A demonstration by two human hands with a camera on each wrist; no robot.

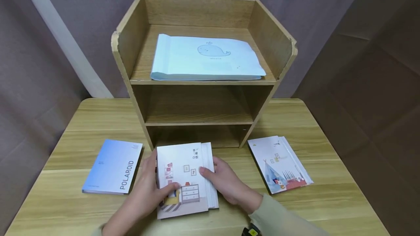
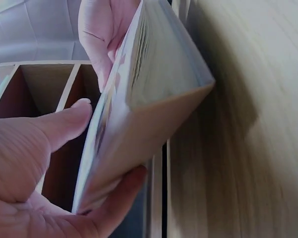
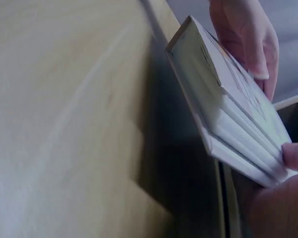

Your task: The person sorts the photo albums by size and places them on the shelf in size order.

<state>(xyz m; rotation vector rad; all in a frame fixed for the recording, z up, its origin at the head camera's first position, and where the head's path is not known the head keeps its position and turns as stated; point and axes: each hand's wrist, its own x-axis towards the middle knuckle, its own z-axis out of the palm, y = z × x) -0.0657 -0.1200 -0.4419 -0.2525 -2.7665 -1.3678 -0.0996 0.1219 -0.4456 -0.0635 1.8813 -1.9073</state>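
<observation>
Between both hands, just above the table in front of the shelf, is a thick white notebook with a drawn dresser and picture frames on its cover. The left hand grips its left side, thumb on the cover and fingers round the spine side. At the opposite side, the right hand holds the flap edge, thumb on top and fingers underneath. The page edges show in the right wrist view. Whether the lower edge touches the table is hard to tell.
A wooden shelf stands at the back, with a whale-print white folder on its top. To the left lies a blue-white POLAROID book. A similar notebook with a tent drawing lies to the right on the wooden table.
</observation>
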